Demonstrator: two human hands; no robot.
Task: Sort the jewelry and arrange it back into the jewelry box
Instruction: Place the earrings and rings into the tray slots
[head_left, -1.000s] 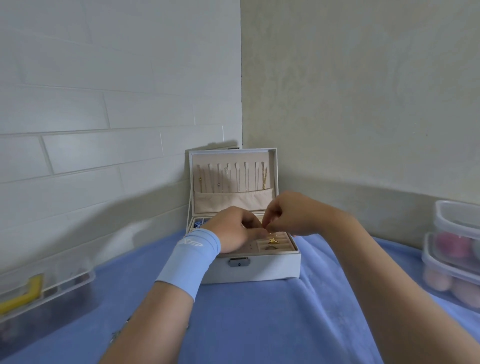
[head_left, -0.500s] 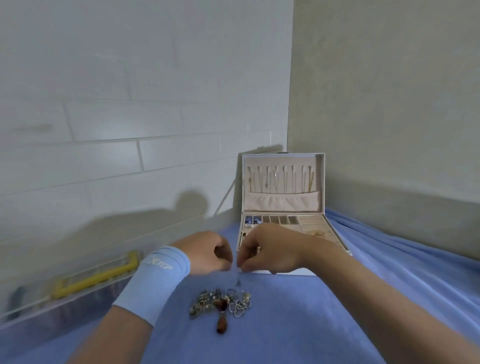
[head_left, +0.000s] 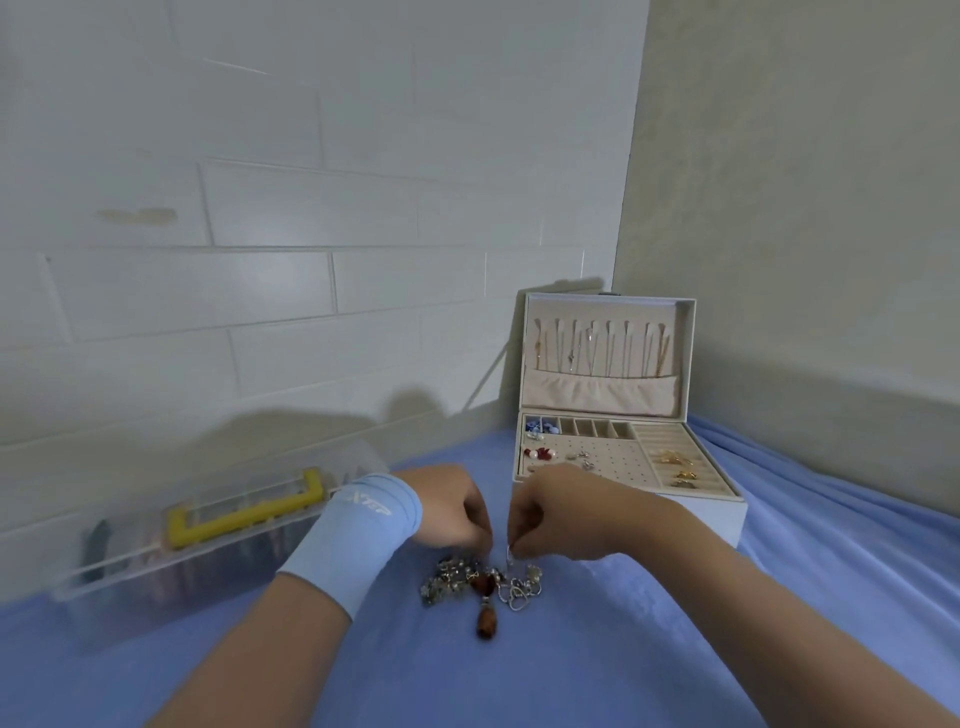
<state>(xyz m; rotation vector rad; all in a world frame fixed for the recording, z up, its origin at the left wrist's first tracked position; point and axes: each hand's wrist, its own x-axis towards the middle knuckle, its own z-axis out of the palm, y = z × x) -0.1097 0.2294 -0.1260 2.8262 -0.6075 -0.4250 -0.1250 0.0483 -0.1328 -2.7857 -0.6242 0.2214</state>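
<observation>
White brick wall and a plain corner back a blue cloth (head_left: 571, 665) that covers the whole surface we work on. Our jewelry box (head_left: 628, 467) stands open near the corner, lid upright so the chains (head_left: 602, 351) hang straight on its hooks. Its tray already holds gold pieces (head_left: 678, 462) in the ring rolls on the right, red and pearl earrings (head_left: 540, 453) on the pegboard, and blue bits in the back left cell.

Nearer us lies the unsorted pile (head_left: 480, 579), a tangle of silvery links with a brown pendant (head_left: 485, 621) trailing toward us. Both hands sit just above its far edge. Our right hand (head_left: 558, 512) is closed in a pinch on a thin silver piece rising from the pile, probably to tease it free. Our left hand (head_left: 449, 506), wristband (head_left: 358, 535) on the forearm, is curled with fingertips down at the tangle; we cannot tell whether it grips anything, though it likely steadies the heap.

A clear case with a yellow handle (head_left: 244, 506) rests to the left, well apart. Much sorting remains, we judge.
</observation>
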